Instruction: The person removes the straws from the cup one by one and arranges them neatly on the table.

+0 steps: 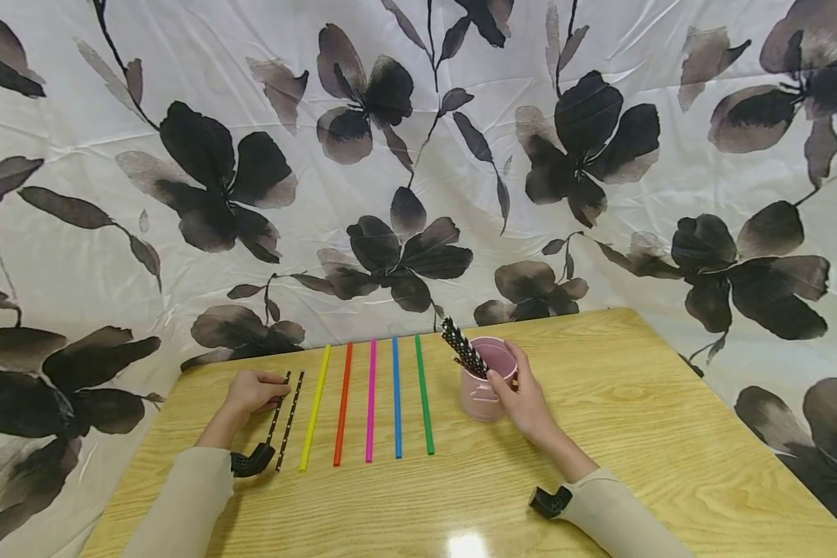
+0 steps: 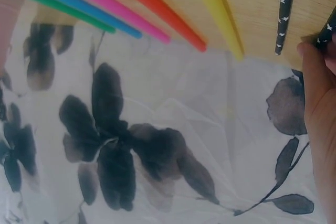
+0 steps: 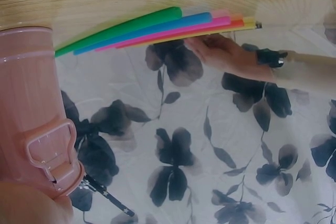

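Note:
At the left of the table, my left hand [image 1: 253,392] pinches a black patterned straw [image 1: 275,421] near its far end. In the left wrist view, white stars show on the second black straw [image 2: 285,11], which lies just beside it. My right hand [image 1: 528,401] grips the rim of a pink metal pail [image 1: 476,399], thumb outside and fingers partly hidden behind it. The pail stands upright, and a bundle of black-and-white straws [image 1: 463,349] leans out of it toward the left. Its small side handle [image 3: 51,145] hangs in the right wrist view.
Between the hands, a yellow straw [image 1: 315,411], a red straw [image 1: 343,407], a magenta straw [image 1: 371,403], a blue straw [image 1: 397,399] and a green straw [image 1: 425,399] lie in a spaced row on the wooden table [image 1: 600,403]. A floral cloth [image 1: 418,155] hangs behind.

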`<control>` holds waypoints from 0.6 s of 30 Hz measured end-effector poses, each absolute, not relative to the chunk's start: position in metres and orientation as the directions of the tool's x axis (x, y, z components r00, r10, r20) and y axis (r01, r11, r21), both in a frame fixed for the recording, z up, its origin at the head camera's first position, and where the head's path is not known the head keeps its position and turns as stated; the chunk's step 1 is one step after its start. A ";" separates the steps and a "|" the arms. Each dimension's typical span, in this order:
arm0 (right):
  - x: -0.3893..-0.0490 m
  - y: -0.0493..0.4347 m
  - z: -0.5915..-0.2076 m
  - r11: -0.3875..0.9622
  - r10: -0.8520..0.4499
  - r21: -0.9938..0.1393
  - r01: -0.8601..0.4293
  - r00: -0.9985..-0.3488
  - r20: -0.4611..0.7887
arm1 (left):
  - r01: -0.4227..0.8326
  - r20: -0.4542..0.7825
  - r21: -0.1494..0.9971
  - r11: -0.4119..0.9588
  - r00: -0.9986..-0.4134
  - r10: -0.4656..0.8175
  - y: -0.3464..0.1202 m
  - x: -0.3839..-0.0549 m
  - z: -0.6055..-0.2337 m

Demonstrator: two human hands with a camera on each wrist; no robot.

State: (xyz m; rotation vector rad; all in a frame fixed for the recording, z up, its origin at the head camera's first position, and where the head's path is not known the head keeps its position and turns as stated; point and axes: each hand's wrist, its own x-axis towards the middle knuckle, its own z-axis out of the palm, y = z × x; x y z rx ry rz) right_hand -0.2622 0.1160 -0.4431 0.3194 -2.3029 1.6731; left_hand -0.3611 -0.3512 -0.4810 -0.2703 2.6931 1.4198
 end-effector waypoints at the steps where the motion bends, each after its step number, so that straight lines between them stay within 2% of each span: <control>1: -0.262 0.116 -0.443 0.303 -0.017 -0.892 -0.335 -0.938 0.346 | -0.195 -0.157 0.809 0.554 -0.981 -0.116 -0.351 -0.361 -0.481; 12: -0.263 0.117 -0.444 0.302 -0.029 -0.888 -0.346 -0.935 0.354 | -0.190 -0.166 0.841 0.507 -0.982 -0.093 -0.354 -0.355 -0.475; 18: -0.263 0.117 -0.445 0.297 -0.025 -0.892 -0.342 -0.936 0.351 | -0.074 -0.052 0.845 0.529 -0.997 -0.057 -0.354 -0.347 -0.463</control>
